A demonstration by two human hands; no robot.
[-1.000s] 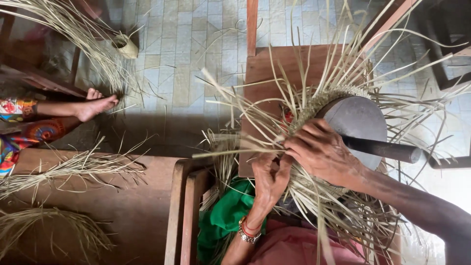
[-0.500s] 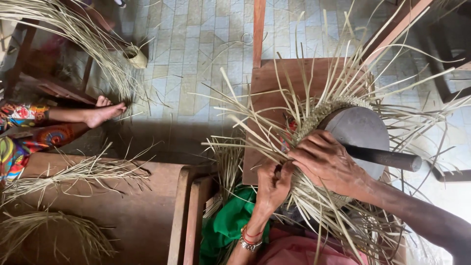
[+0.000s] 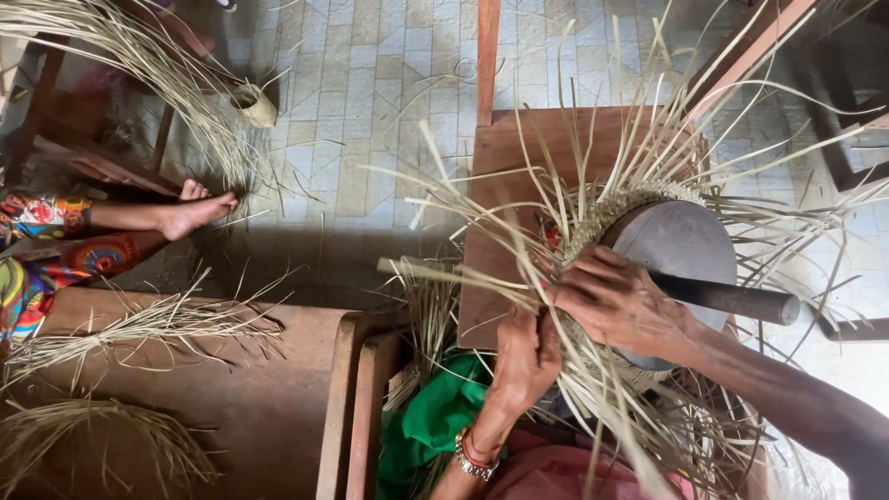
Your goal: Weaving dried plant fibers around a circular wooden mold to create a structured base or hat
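Counting it up: two hands at work, one half-woven straw piece (image 3: 593,218) stretched over one round dark form (image 3: 681,250), and one dark handle (image 3: 732,298) sticking out of that form to the right. Loose strips fan out from the weave in every direction, way too many to count. The whole thing sits in front of the person, over a brown wooden stool (image 3: 505,157).

Around it: two loose straw bundles (image 3: 148,324) lie on the wooden bench at the left, one more sheaf hangs top left, one small woven cup (image 3: 255,104) sits on the tiled floor, and another person's bare foot (image 3: 190,215) rests nearby. A green cloth (image 3: 431,417) is bunched in the lap.

The fanned strips cross right over both hands, so the fingertips are partly hidden.

Left hand (image 3: 523,356) comes up from below, bangles on the wrist, fingers curled shut around a few strips at the weave's edge. Right hand (image 3: 616,301) reaches in from the right, palm down on the woven rim, fingers bent and pinching strips just beside the left hand, nearly touching it
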